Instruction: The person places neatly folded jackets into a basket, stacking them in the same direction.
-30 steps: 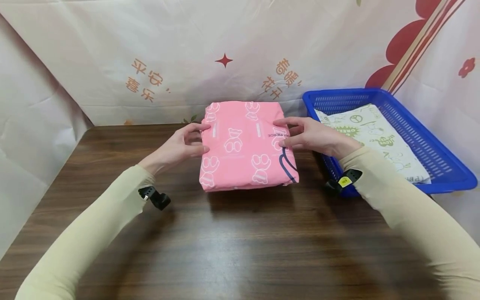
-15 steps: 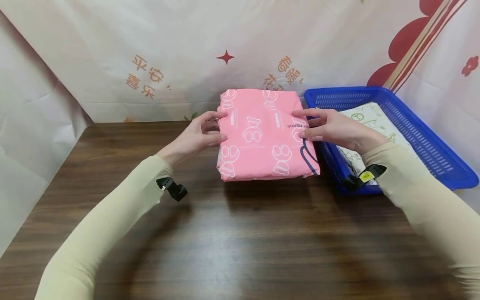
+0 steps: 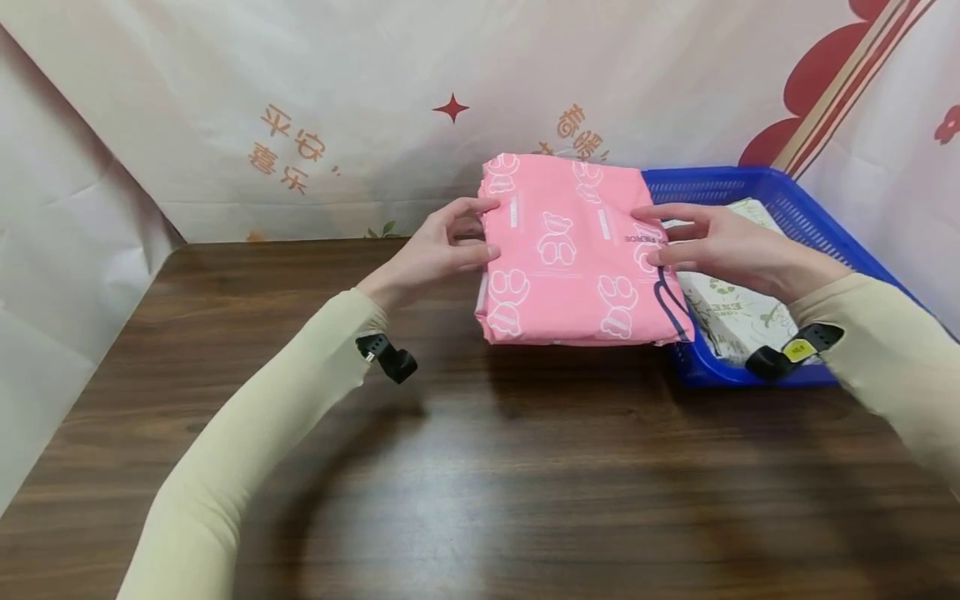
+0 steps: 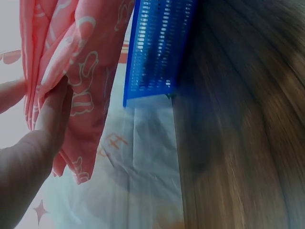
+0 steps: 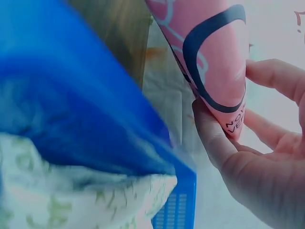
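Note:
A pink folded cloth (image 3: 562, 258) with white bear outlines and dark blue marks hangs above the table, raised off it. My left hand (image 3: 438, 250) grips its left edge, and the left wrist view shows fingers (image 4: 52, 112) tucked against the cloth's layers. At the opposite edge my right hand (image 3: 727, 250) pinches the cloth, thumb and fingers on either side of the fold in the right wrist view. The cloth's right side overlaps the left rim of a blue basket (image 3: 712, 377). Inside that basket lies a white cloth (image 3: 738, 304) with green print, partly hidden by my right hand and arm.
The dark wooden table (image 3: 480, 467) extends in front of and to the left of the basket. A pale printed curtain (image 3: 360, 75) stands behind the table and along its sides.
Both hands have carried the pink cloth rightward and somewhat up and away, from the table's middle to the blue basket's left side. The grip looks the same throughout.

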Tool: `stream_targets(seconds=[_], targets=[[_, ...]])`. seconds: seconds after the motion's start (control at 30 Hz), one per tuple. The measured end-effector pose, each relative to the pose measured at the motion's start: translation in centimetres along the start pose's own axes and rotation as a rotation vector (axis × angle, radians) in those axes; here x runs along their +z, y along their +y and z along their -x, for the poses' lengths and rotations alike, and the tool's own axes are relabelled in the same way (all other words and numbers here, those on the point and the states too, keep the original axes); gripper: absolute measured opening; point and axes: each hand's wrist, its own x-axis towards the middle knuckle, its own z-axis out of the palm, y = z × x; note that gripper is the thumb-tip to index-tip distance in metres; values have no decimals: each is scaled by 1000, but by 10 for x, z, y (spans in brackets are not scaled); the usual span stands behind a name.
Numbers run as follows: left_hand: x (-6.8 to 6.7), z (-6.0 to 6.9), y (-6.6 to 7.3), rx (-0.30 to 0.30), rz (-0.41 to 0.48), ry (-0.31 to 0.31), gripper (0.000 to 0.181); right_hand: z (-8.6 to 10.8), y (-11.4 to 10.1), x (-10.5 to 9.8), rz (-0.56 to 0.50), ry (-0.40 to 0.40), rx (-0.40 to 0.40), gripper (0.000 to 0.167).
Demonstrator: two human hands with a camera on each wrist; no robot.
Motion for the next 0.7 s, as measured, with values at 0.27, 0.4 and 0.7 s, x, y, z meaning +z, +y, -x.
stream_targets(seconds=[0.27, 0.4, 0.7], targets=[[27, -16, 7, 33, 31, -23, 62, 17, 16, -26, 73, 30, -5, 65], [41, -24, 5, 54, 111, -22, 59, 24, 22, -39, 128, 30, 14, 66], [73, -41, -3, 94, 212, 12, 57, 31, 38, -65, 262, 35, 44, 68]])
